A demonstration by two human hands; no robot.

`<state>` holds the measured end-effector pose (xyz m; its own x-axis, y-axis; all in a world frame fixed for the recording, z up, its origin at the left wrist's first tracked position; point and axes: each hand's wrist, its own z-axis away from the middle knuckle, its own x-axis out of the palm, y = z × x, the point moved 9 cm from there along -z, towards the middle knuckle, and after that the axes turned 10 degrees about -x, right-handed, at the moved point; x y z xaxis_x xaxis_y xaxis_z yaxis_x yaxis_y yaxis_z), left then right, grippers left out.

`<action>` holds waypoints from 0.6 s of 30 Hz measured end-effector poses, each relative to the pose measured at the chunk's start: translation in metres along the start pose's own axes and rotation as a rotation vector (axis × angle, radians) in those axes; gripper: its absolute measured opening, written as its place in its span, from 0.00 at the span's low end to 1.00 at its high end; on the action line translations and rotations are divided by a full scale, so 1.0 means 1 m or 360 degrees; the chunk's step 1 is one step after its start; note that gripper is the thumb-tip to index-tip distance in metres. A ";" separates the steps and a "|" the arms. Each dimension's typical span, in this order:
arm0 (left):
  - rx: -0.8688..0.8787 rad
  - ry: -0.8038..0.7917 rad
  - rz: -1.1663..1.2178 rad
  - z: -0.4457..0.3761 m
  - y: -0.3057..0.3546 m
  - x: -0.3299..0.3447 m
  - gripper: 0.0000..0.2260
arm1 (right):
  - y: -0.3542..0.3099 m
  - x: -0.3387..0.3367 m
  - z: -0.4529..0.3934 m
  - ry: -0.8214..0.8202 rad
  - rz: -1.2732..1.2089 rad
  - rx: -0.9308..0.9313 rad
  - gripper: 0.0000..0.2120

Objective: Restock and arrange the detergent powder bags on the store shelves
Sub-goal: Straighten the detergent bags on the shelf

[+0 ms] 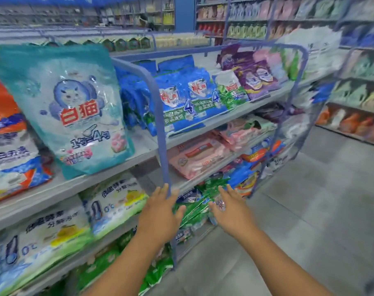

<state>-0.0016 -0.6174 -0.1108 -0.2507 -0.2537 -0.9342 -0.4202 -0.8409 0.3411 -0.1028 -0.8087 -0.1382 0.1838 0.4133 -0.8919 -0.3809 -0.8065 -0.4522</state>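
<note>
Both hands reach forward with fingers spread and straight, holding nothing. Left hand (pixel 159 212) is in front of the lower end of a blue metal divider frame (pixel 160 116), its fingertips overlapping the frame's upright; whether they touch it cannot be told. Right hand (pixel 229 210) is just beside it to the right, palm turned inward, fingers over a pile of green detergent bags (pixel 194 208) lying on a lower shelf between and beyond the two hands. Whether the right fingers touch the bags is unclear through the blur.

Just above the hands, pink detergent bags (pixel 197 157) lie flat on the next shelf up. Higher still, beyond the divider, blue detergent bags (pixel 187 99) with a large "4" lean back on the shelf board (pixel 235 115), with a green-and-white bag (pixel 231 88) and purple bags (pixel 256 77) further right.

Left of the hands, white bags with yellow and green print (pixel 113 201) fill the shelf at hand height. Up and left of the grip, a large teal detergent bag (pixel 68 107) printed with a cat stands upright on its shelf, just beside an orange-and-blue bag (pixel 8 146) at the far left edge.

Right of the hands lies grey tiled floor (pixel 310 210), and well beyond it another shelving run (pixel 352 82) holds blurred bags.
</note>
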 end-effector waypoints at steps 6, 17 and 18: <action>0.0103 -0.0098 -0.0012 -0.084 0.082 0.045 0.27 | 0.092 -0.023 -0.051 0.0028 -0.0042 0.0186 0.36; 0.0568 -0.0234 0.0042 -0.269 0.287 0.091 0.27 | 0.237 -0.125 -0.154 0.0214 0.0011 0.0504 0.33; 0.0585 -0.0250 0.0042 -0.281 0.305 0.093 0.27 | 0.253 -0.133 -0.161 0.0230 0.0016 0.0542 0.33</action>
<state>0.0916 -1.0321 -0.1229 -0.3835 -0.1728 -0.9072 -0.6891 -0.6005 0.4057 -0.0778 -1.1358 -0.1356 0.2954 0.3225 -0.8993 -0.6587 -0.6131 -0.4363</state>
